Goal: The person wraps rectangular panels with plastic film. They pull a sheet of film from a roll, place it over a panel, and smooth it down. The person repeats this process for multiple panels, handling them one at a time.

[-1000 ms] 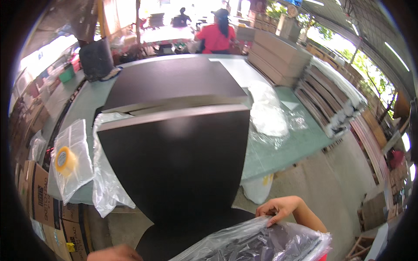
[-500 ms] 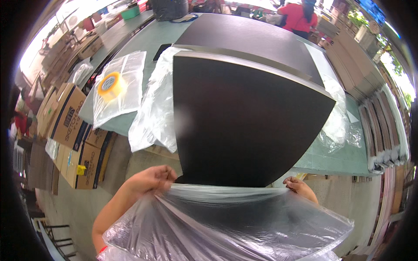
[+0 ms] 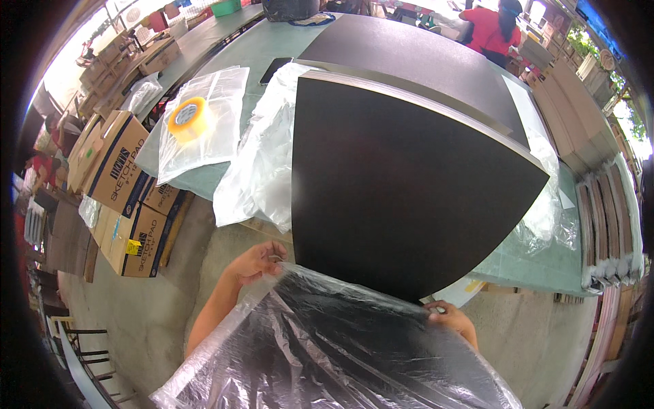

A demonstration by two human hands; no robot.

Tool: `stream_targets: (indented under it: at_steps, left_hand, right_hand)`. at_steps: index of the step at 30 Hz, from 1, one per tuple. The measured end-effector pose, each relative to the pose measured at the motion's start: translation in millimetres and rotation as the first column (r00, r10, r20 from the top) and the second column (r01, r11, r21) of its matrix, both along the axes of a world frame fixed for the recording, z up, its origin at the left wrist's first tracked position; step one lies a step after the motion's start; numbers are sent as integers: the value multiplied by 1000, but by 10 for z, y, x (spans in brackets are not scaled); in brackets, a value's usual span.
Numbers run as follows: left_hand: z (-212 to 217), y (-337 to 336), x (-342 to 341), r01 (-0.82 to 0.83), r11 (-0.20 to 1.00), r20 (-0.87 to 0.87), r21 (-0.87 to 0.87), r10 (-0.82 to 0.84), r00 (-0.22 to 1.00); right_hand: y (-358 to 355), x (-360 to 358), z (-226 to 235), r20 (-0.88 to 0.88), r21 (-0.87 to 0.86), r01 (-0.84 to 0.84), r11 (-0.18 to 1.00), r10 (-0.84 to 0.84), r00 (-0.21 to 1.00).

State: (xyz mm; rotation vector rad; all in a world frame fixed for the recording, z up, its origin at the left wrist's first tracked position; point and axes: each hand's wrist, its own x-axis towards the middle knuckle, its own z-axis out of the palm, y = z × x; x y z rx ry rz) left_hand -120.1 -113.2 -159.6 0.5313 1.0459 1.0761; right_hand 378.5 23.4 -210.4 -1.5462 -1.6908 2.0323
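A large clear plastic bag [image 3: 334, 341] spreads across the bottom of the view, its top edge stretched between my hands. My left hand [image 3: 259, 263] pinches the bag's edge near the lower left corner of a black board stack [image 3: 402, 191]. At the lower right corner, my right hand [image 3: 449, 319] is closed on the other end of that edge. The black stack is tilted toward me, with pale layered edges along its top. Its near end meets the bag's edge; whether it lies inside is hard to tell. Behind it lies another dark board stack [image 3: 415, 65].
On the green table [image 3: 225, 51], a roll of yellowish tape [image 3: 189, 118] rests on flat clear bags [image 3: 221, 102]. Crumpled plastic [image 3: 259, 170] lies beside the stack. Cardboard boxes [image 3: 112, 167] stand at left, wrapped board stacks [image 3: 606, 225] at right. A person in red [image 3: 492, 31] is far back.
The bag's edge now slants down to the right. My left hand has moved up slightly, and my right hand sits lower and closer in. The whole view has shifted a little.
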Motion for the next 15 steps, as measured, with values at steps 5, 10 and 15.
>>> stream_targets:
  at_steps: [5, 10, 15]
  left_hand:
    - [-22, 8, 135, 13, 999, 147, -50, -6, 989]
    - [-605, 66, 33, -23, 995, 104, -102, 33, 994]
    - [-1341, 21, 191, -203, 939, -118, -276, 176, 977]
  right_hand:
    - [18, 41, -36, 40, -90, -7, 996, 11, 999]
    - [26, -130, -229, 0, -226, 476, 850, -488, 873]
    - [173, -223, -997, 115, -162, 482, 861, -469, 876]
